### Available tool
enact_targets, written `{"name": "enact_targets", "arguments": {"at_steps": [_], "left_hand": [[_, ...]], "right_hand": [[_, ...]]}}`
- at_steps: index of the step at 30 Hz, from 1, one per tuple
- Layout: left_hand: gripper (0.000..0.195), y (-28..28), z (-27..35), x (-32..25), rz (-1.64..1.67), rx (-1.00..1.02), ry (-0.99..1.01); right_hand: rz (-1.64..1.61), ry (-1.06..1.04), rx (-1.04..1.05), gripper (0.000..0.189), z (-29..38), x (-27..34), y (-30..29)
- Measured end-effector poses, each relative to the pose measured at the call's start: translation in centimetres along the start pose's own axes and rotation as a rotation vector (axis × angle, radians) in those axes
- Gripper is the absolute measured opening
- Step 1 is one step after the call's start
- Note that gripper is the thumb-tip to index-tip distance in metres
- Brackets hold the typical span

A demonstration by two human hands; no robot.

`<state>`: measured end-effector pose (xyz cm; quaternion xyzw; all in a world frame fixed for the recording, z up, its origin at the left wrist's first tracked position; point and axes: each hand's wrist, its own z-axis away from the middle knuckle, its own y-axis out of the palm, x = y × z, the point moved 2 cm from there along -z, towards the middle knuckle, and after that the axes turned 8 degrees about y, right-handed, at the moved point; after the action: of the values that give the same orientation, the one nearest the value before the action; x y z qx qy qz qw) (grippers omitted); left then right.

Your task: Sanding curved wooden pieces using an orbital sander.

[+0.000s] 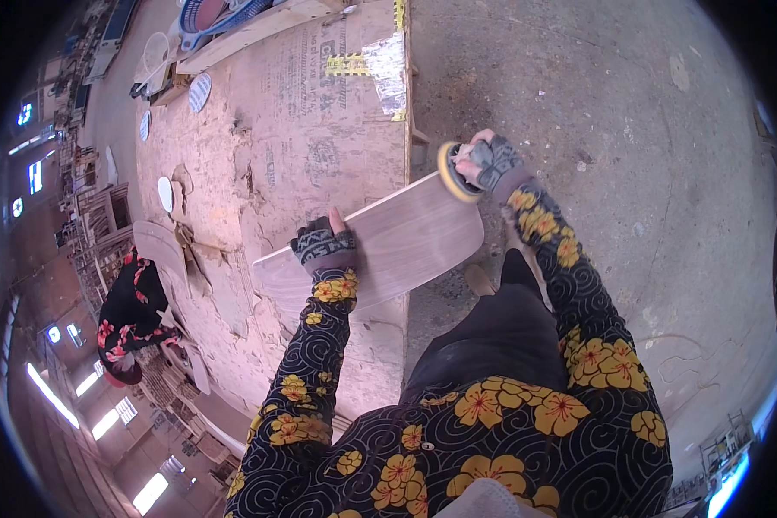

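Note:
A wooden panel [408, 239] with rounded corners lies slantwise on the worktable, its right end jutting past the table's edge. My left hand [324, 243], in a fingerless knit glove, holds the panel near its left end, thumb along the far edge. In my right hand [489, 158], also gloved, is a round sanding pad [456, 173] with a yellowish rim. The pad is tilted on its side against the panel's right end. My right fingers wrap its back, so part of it is hidden.
The worktable [298, 149] has a worn, peeling top. Sanding discs [200, 92] and a blue basket [223, 22] are at its far end. Across the table, a person [133, 317] in a floral top bends beside a curved wooden piece [160, 248]. Concrete floor [596, 129] stretches to the right.

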<state>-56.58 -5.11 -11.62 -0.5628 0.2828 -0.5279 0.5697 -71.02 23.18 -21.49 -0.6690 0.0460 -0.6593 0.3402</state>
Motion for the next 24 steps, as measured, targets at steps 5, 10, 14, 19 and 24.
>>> {"name": "enact_targets", "arguments": {"at_steps": [5, 10, 14, 19, 24], "left_hand": [[0.04, -0.4, 0.0, -0.3, -0.082, -0.017, 0.078], [0.04, -1.4, 0.1, -0.7, -0.063, -0.036, 0.108], [0.037, -1.2, -0.1, -0.7, -0.044, 0.033, 0.042], [0.04, -1.2, -0.1, -0.7, 0.054, 0.029, -0.028], [0.044, -1.7, -0.3, -0.8, 0.023, -0.015, -0.05]], "right_hand": [[-0.7, 0.555, 0.478, 0.033, -2.4, -6.5, 1.7], [-0.833, 0.812, 0.527, 0.024, 0.5, -10.2, 4.3], [-0.822, 0.637, 0.237, 0.026, 2.8, -8.3, 2.4], [-0.323, 0.081, -0.073, 0.041, 6.4, 0.0, -0.5], [-0.11, -0.35, -0.041, 0.029, 9.0, 4.7, 0.8]]}}
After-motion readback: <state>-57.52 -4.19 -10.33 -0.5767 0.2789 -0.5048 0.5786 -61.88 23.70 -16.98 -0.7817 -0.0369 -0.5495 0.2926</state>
